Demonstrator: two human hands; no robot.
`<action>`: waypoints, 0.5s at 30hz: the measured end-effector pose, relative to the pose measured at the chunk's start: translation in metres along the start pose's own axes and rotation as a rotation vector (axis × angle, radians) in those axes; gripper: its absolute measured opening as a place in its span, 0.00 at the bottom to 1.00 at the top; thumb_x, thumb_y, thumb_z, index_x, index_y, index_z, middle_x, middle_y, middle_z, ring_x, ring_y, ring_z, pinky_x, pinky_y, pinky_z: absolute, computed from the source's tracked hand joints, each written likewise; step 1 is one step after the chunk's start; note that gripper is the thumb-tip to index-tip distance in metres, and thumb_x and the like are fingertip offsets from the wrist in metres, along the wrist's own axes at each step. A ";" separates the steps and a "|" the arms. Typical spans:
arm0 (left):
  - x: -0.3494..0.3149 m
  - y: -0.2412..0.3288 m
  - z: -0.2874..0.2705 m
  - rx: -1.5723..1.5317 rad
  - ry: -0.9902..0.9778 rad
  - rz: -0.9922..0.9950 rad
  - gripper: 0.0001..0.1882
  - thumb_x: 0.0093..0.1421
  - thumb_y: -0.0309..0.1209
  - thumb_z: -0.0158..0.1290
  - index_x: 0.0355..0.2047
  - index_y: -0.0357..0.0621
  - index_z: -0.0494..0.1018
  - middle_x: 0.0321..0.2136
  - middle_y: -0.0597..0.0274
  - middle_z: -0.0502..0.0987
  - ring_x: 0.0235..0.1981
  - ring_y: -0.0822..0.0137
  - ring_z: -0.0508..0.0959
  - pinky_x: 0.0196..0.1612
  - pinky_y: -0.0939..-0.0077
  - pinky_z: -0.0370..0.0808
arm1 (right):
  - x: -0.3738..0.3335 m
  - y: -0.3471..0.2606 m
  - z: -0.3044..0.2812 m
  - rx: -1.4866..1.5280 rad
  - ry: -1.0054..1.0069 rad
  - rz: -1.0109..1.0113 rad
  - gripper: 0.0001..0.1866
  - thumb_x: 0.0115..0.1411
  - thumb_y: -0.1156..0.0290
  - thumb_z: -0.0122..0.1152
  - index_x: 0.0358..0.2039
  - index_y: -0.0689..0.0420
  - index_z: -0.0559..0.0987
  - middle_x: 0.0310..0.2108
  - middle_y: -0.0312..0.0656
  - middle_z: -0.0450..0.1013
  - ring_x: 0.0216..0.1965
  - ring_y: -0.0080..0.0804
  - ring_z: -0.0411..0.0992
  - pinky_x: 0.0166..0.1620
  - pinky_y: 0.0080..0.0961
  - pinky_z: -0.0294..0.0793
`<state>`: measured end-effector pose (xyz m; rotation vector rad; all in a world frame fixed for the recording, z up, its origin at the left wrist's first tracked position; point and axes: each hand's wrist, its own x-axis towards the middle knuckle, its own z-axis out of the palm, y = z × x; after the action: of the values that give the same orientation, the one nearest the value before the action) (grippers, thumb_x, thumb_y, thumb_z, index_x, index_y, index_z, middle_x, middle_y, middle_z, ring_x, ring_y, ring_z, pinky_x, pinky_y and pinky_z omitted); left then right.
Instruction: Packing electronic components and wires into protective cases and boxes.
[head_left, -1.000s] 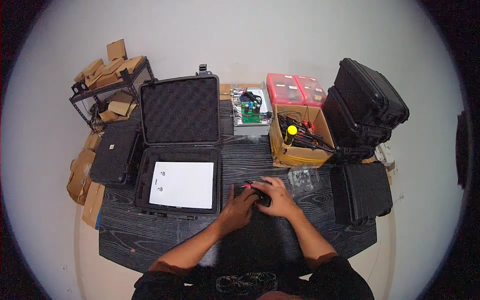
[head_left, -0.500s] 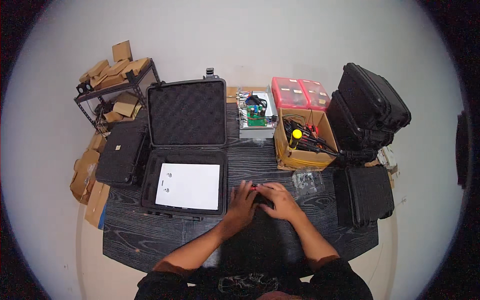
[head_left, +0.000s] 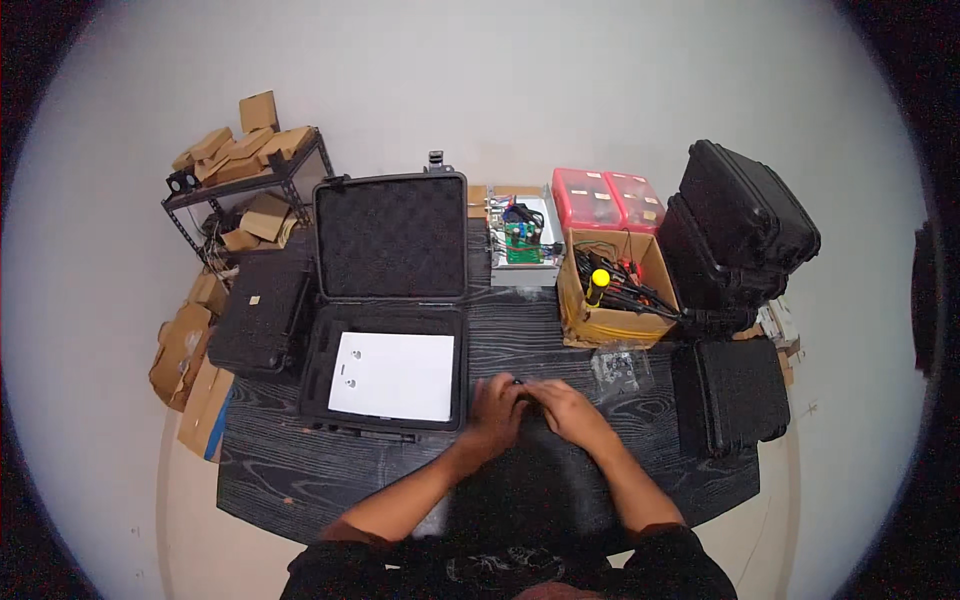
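Over the dark wood-grain table, my left hand and my right hand meet with curled fingers, closed around a small dark object. Most of it is covered by the fingers, so its kind cannot be made out. Just left of my hands lies an open black hard case with foam in its lid. A white flat panel with small round holes sits in the case's lower half. To the right of my hands is a clear plastic bag of small parts.
Behind my hands stands a cardboard box with cables and a yellow-topped tool. Beside it are a metal housing with a green circuit board and red-pink organizer boxes. Black cases stack at right; another case stands left.
The view has shifted slightly, so the table's things sit a little lower and further right. My fingers have drawn closer together, and the red bit between them no longer shows.
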<state>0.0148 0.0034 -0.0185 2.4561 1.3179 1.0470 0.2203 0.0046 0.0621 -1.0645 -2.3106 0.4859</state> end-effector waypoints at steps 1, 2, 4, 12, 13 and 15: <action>0.000 0.003 0.004 -0.083 0.079 -0.011 0.25 0.66 0.29 0.58 0.61 0.39 0.66 0.61 0.43 0.66 0.62 0.40 0.69 0.65 0.41 0.66 | 0.001 -0.005 -0.004 0.052 -0.044 0.047 0.22 0.63 0.79 0.59 0.59 0.58 0.78 0.56 0.51 0.78 0.57 0.51 0.76 0.59 0.40 0.77; -0.001 0.002 0.004 -0.164 0.161 -0.021 0.25 0.66 0.29 0.58 0.61 0.37 0.66 0.62 0.41 0.66 0.60 0.40 0.70 0.62 0.43 0.68 | 0.002 -0.012 -0.008 0.103 -0.089 0.093 0.19 0.64 0.78 0.58 0.57 0.58 0.79 0.52 0.52 0.79 0.54 0.52 0.77 0.57 0.41 0.78; 0.021 0.040 -0.042 -0.179 0.080 -0.027 0.24 0.65 0.28 0.58 0.60 0.36 0.67 0.61 0.40 0.68 0.59 0.39 0.71 0.62 0.45 0.69 | -0.002 -0.018 -0.029 0.156 -0.121 0.129 0.18 0.65 0.77 0.58 0.55 0.58 0.80 0.50 0.53 0.80 0.51 0.54 0.79 0.55 0.42 0.78; 0.042 0.079 -0.205 -0.175 -0.014 -0.069 0.24 0.65 0.30 0.60 0.58 0.33 0.70 0.41 0.35 0.81 0.42 0.34 0.81 0.48 0.48 0.77 | 0.068 -0.089 -0.068 0.711 -0.306 0.131 0.14 0.72 0.75 0.55 0.55 0.63 0.80 0.45 0.43 0.83 0.47 0.23 0.77 0.53 0.26 0.78; 0.040 0.072 -0.222 -0.127 -0.082 -0.141 0.25 0.65 0.33 0.61 0.59 0.36 0.71 0.37 0.36 0.82 0.38 0.35 0.81 0.43 0.48 0.78 | 0.082 -0.095 -0.067 0.742 -0.327 0.069 0.14 0.72 0.75 0.55 0.55 0.64 0.80 0.46 0.43 0.83 0.48 0.24 0.77 0.54 0.27 0.78; 0.028 0.037 -0.242 -0.244 -0.186 -0.234 0.25 0.66 0.38 0.62 0.60 0.45 0.72 0.31 0.41 0.83 0.32 0.41 0.84 0.35 0.53 0.79 | 0.112 -0.106 -0.053 0.777 -0.359 0.013 0.12 0.73 0.77 0.55 0.54 0.64 0.78 0.47 0.40 0.80 0.49 0.23 0.76 0.54 0.25 0.76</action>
<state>-0.1076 -0.0393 0.1917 2.1058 1.2951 0.8435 0.1306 0.0310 0.1956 -0.6306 -2.0676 1.5228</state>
